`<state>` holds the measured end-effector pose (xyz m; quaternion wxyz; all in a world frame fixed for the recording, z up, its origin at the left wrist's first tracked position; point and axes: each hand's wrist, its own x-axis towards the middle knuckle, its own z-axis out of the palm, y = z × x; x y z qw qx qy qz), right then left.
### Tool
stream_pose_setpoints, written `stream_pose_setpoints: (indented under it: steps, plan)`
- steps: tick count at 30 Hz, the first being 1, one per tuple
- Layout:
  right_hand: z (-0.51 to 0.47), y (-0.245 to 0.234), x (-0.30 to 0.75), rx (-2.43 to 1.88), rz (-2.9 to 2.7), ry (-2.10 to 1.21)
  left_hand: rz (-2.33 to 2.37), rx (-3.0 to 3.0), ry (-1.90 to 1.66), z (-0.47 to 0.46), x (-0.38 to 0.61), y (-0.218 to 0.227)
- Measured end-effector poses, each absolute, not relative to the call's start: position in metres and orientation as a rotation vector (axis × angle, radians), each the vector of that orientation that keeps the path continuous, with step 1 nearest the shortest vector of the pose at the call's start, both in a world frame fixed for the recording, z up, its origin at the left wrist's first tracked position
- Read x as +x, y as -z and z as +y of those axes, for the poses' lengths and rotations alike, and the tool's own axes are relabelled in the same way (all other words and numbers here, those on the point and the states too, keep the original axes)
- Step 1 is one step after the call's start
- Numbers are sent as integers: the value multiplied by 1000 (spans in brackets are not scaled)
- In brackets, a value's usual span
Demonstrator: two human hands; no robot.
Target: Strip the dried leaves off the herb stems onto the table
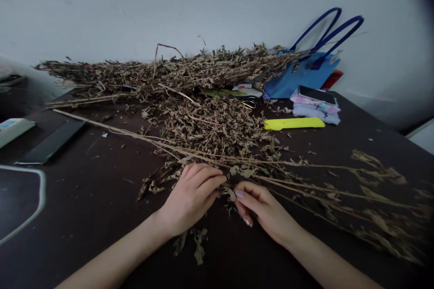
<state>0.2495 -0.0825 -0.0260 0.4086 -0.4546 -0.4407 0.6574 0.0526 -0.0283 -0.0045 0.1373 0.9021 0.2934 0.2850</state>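
My left hand [193, 196] is closed, fingers curled over the near side of a bundle of long dried stems [285, 182]; what sits under them is partly hidden. Just to its right, my right hand [259, 207] has thumb and fingertips pinched on a dried leaf [230, 193]. The stems lie across the table from the left to the right, with leafy ends at the right. Beyond both hands spreads a heap of crumpled dried leaves [210, 131]. Below my left wrist a few loose dried leaves [199, 246] show against the dark table.
A long stack of dried plants [169, 72] runs along the wall. At right are a yellow-handled tool [294, 123], a phone [317, 95] on folded cloth and a blue bag [294, 79]. At left lie a dark flat slab [52, 142], a white power strip [13, 131] and a white cable [42, 189].
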Motion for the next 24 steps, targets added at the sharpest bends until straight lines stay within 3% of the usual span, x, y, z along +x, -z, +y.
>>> stream_pose_setpoints:
  steps: [7,17,21,24]
  plan:
    - [-80,29,251,-1132,-1067,-1655,932,2559,-937,-24,53,-10]
    - [-78,25,252,-1123,-1049,-1657,1078,2560,-789,-22,66,-42]
    - [-77,26,253,-1108,-1040,-1655,853,2079,-1115,-34,71,-67]
    - [-77,28,253,-1102,-1037,-1656,535,1445,-1241,-58,46,-49]
